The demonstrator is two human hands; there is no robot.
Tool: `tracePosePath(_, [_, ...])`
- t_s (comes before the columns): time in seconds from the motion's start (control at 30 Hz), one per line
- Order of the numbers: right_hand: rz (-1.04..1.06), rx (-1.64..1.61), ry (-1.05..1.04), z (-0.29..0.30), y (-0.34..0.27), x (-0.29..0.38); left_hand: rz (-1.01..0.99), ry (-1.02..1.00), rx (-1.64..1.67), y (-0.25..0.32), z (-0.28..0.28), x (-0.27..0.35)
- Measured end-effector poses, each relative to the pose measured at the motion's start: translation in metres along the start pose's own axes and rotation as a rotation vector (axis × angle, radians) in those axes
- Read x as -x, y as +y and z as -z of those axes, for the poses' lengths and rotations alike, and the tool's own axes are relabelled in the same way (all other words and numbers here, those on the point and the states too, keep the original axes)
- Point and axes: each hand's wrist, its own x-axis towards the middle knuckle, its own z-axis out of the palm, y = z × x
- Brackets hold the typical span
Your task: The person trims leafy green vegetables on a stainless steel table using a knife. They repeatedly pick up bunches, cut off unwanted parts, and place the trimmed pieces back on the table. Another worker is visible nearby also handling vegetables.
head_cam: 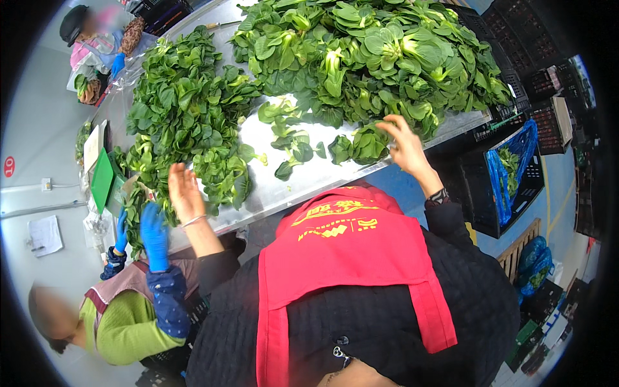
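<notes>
My left hand is raised, palm turned inward and fingers apart, at the left beside a small pile of leafy bok choy. Nothing shows in it. My right hand hovers with bent, parted fingers near a few bok choy heads by the front edge of the metal table; it holds nothing visible. Loose leaves and small heads lie between my hands. A large heap of bok choy covers the back right of the table, and a long pile runs along its left part.
At the lower left a co-worker's blue-gloved hand is close to my left hand. Another co-worker stands at the far upper left. A green container is on the left. Black crates, one lined with blue plastic, stand at the right.
</notes>
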Motion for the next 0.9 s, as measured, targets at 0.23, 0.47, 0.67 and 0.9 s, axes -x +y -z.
tracePosePath(0.23, [0.211,0.039,-0.013,-0.029,-0.010,-0.025,0.239,-0.341,-0.176,-0.082,-0.108,0.040])
tracePosePath(0.47, [0.110,-0.597,0.217,-0.030,-0.080,-0.073,0.523,-0.594,-0.344,-0.107,-0.147,0.068])
tracePosePath(0.67, [0.635,-0.420,0.237,-0.051,-0.139,-0.049,0.737,-0.614,0.326,-0.112,-0.159,0.085])
tracePosePath(0.9, [0.673,-0.493,0.092,-0.073,-0.136,-0.034,0.461,-0.712,0.185,-0.094,-0.140,0.089])
